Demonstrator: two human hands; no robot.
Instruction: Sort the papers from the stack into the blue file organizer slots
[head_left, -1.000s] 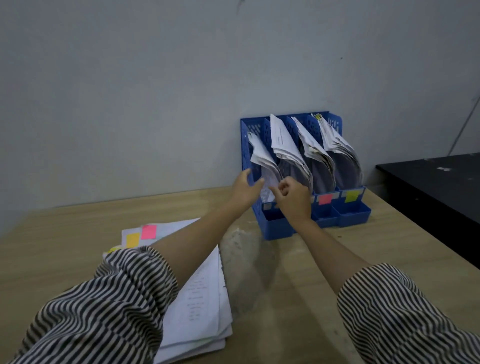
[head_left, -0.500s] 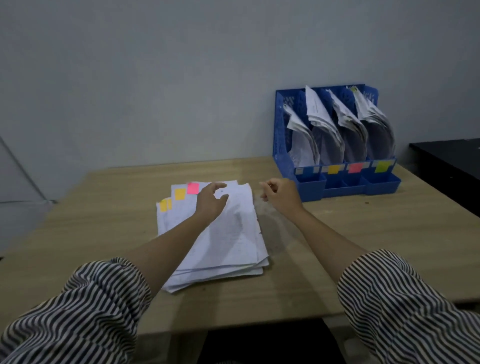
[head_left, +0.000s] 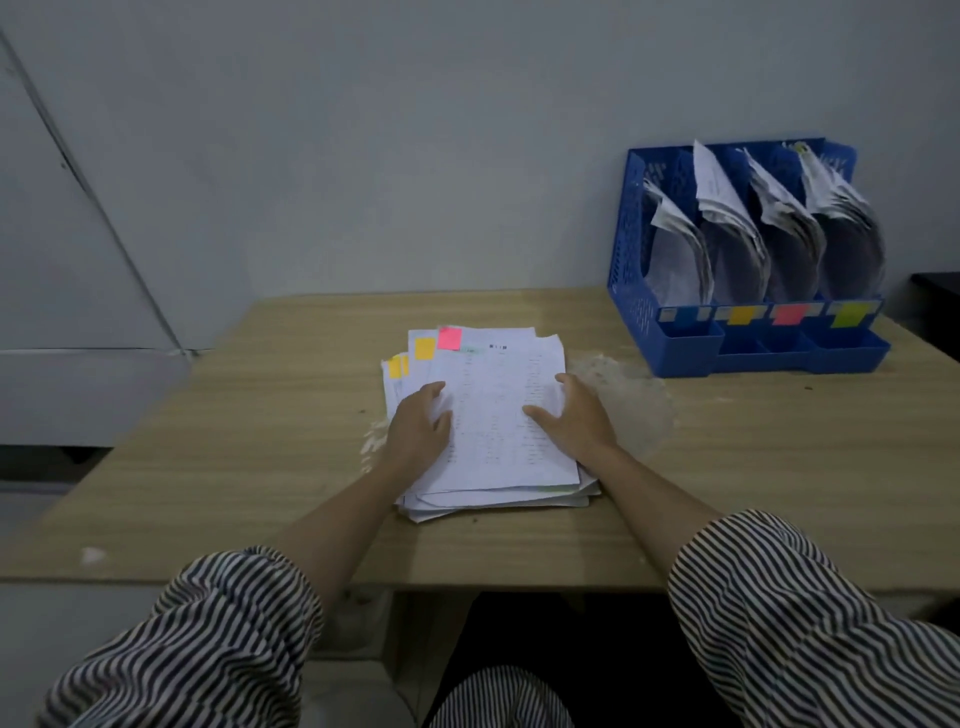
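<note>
Both hands down on the paper stack (head_left: 493, 415) near the middle of the wooden table (head_left: 779, 457). Left hand (head_left: 420, 426) flat on the stack's left side, fingers loosely spread and resting on the top sheet. Right hand (head_left: 569, 418) on the right side, thumb laid across the printed page, fingers bent over the stack's right edge; whether any sheet is pinched under them, cannot tell. Top sheet covered in faint printed columns. Pink sticky tab (head_left: 449, 338) and orange sticky tabs (head_left: 425, 348) poking out along the stack's far left corner. Blue file organizer (head_left: 631, 249) standing upright at the table's far right, against the grey wall (head_left: 415, 156), well apart from the stack. Four slots, each holding curled, slumped papers (head_left: 727, 208). Coloured labels on the front lip: blue, orange, pink, yellow-green, left to right. Striped sleeves (head_left: 779, 597) pushed up both forearms. Pale scuffed patch (head_left: 628, 400) on the tabletop just right of the stack.
</note>
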